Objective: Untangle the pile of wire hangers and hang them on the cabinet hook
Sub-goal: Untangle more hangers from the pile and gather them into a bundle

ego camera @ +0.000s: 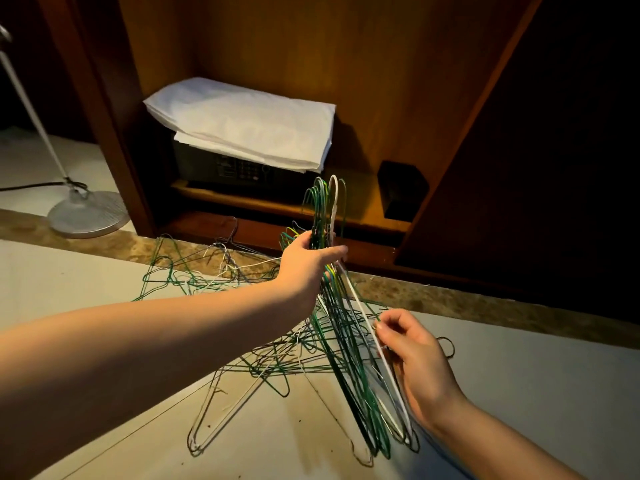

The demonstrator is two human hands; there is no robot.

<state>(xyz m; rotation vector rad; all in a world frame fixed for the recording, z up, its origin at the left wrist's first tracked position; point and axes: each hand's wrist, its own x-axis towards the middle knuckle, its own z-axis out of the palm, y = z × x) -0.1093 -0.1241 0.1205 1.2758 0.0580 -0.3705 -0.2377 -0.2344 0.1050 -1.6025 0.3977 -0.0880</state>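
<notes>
My left hand (308, 261) grips a bundle of green and white wire hangers (349, 358) by their necks, hooks pointing up in front of the open wooden cabinet (398, 81). The bundle slants down to the right, its lower ends near the floor. My right hand (415, 358) pinches a white hanger wire (367, 317) on the right side of the bundle. A tangled pile of hangers (263, 368) lies on the floor under the bundle. More loose hangers (194, 271) lie at the cabinet's base on the left. No cabinet hook is in view.
Inside the cabinet a dark safe (239, 168) sits on a low shelf with folded white sheets (242, 123) on top; a black box (401, 188) stands to its right. A lamp base (88, 213) stands at the left. The dark cabinet door (554, 168) hangs open at right.
</notes>
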